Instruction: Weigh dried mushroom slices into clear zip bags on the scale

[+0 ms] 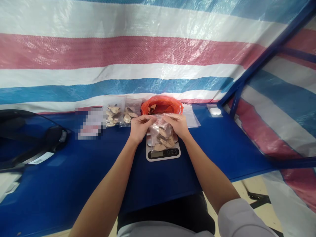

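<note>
A clear zip bag [161, 133] with several dried, pale brown slices in it hangs over a white kitchen scale [163, 157]. My left hand [141, 126] pinches the bag's top edge on the left. At the right end of that edge, my right hand [178, 124] grips it between thumb and fingers. The bag's lower end reaches the scale's dark button panel; whether it rests there I cannot tell. Just behind my hands stands an open red plastic bag [161, 102] with more brown pieces inside.
Two filled clear bags, one [114, 113] beside another [130, 115], stand left of the red bag. Flat empty bags [194, 117] and a white oval object [215, 111] lie to the right. A black strapped device [37, 141] occupies the blue table's [98, 177] left; striped sheeting [123, 49] closes off the back.
</note>
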A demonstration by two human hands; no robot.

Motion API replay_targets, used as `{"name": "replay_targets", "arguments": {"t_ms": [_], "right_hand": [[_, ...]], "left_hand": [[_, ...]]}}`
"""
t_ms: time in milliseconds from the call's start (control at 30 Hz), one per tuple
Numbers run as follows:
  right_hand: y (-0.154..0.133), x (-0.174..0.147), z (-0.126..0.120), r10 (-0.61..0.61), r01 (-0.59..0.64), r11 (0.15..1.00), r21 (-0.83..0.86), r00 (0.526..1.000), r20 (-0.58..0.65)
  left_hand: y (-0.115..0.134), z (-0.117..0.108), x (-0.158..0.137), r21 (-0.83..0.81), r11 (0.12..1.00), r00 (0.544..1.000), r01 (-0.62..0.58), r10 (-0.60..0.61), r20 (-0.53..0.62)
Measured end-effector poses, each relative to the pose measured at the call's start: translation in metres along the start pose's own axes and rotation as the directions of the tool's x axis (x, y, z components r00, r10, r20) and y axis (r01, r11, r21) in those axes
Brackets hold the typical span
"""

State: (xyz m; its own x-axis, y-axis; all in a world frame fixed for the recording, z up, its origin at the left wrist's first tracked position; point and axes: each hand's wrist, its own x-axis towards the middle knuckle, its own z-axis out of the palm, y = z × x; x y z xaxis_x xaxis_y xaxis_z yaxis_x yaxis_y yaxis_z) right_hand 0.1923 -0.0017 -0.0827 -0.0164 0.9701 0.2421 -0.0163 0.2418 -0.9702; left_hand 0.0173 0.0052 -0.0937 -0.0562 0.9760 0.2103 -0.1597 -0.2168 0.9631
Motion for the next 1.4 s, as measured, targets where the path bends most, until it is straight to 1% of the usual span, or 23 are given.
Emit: {"name": "replay_targets", "arguments": {"t_ms": [133, 233, 400, 500, 767, 967, 1100, 1267, 1400], "right_hand": [[-0.002, -0.001, -0.003, 0.015, -0.014, 0.999, -0.032, 1.0, 0.022], [-0.001, 0.0, -0.007, 0.018, -0.018, 1.0, -0.012, 0.999, 0.027], [0.003, 0.002, -0.012, 0.04, -0.038, 0.998, 0.054, 0.999, -0.023], [0.004, 0.002, -0.012, 0.044, -0.042, 0.997, 0.06, 0.998, -0.035], [0.002, 0.0, -0.008, 0.048, -0.047, 0.998, 0.03, 0.997, -0.067], [-0.001, -0.001, -0.007, 0.102, -0.1, 0.994, 0.035, 0.993, -0.052], [0.003, -0.001, -0.004, 0.058, -0.058, 0.998, 0.009, 0.998, -0.039], [0.004, -0.001, -0.002, 0.028, -0.029, 0.999, 0.034, 0.999, 0.02], [0.001, -0.002, -0.001, -0.001, 0.001, 1.0, 0.025, 1.0, 0.002]], "left_hand": [[0.004, 0.001, -0.001, 0.007, 1.0, 1.0, 0.006, -0.006, -0.007], [0.005, -0.001, -0.001, 0.022, 1.0, 1.0, 0.015, -0.015, -0.017], [0.0, -0.011, 0.002, -0.021, 0.999, 0.999, 0.047, -0.047, -0.001], [-0.003, -0.014, 0.003, -0.048, 0.998, 1.0, 0.031, -0.031, 0.005], [-0.001, -0.012, 0.002, -0.028, 1.0, 1.0, -0.004, 0.003, -0.023], [-0.002, -0.012, 0.003, 0.011, 1.0, 0.999, -0.004, 0.004, -0.051], [0.002, -0.009, 0.0, 0.062, 0.998, 1.0, 0.003, -0.002, -0.02], [0.007, -0.005, -0.002, 0.106, 0.993, 0.999, -0.045, 0.047, -0.01], [0.008, -0.005, -0.002, 0.115, 0.992, 0.999, -0.046, 0.046, 0.002]]}}
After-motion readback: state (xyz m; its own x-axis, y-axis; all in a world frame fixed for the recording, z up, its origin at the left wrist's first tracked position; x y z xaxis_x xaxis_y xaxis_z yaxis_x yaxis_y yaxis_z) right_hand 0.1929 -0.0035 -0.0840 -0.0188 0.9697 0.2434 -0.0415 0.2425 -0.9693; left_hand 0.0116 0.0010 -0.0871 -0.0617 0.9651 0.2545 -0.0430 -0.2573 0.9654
